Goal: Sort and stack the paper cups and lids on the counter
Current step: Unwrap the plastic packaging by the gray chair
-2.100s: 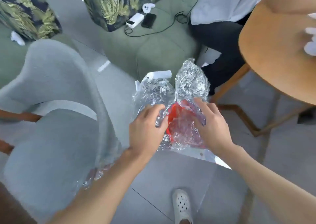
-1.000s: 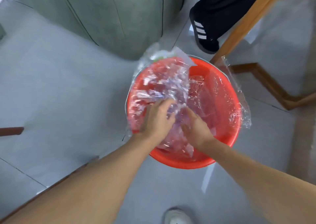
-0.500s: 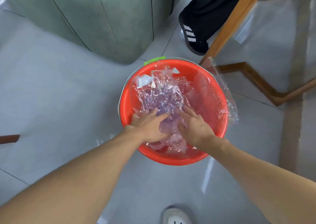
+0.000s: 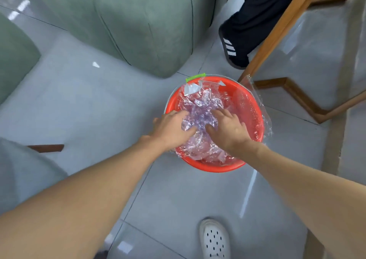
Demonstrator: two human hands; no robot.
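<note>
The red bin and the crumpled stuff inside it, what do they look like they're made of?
The red bin looks like moulded plastic: uniform glossy orange-red, smooth rolled rim. The crumpled stuff seems to be thin clear plastic film: see-through, sharply creased, glinting. A clear liner over the rim looks like plastic too.

Home interior — living or dining area. Evidence: sage-green upholstered sofa [image 4: 142, 25], upper left and centre of the frame; glossy grey floor tiles [image 4: 89, 110]; wooden table legs [image 4: 277, 35], upper right; grey cushioned chair [image 4: 19, 171], lower left; red plastic basin [image 4: 213, 168] on the floor.
</note>
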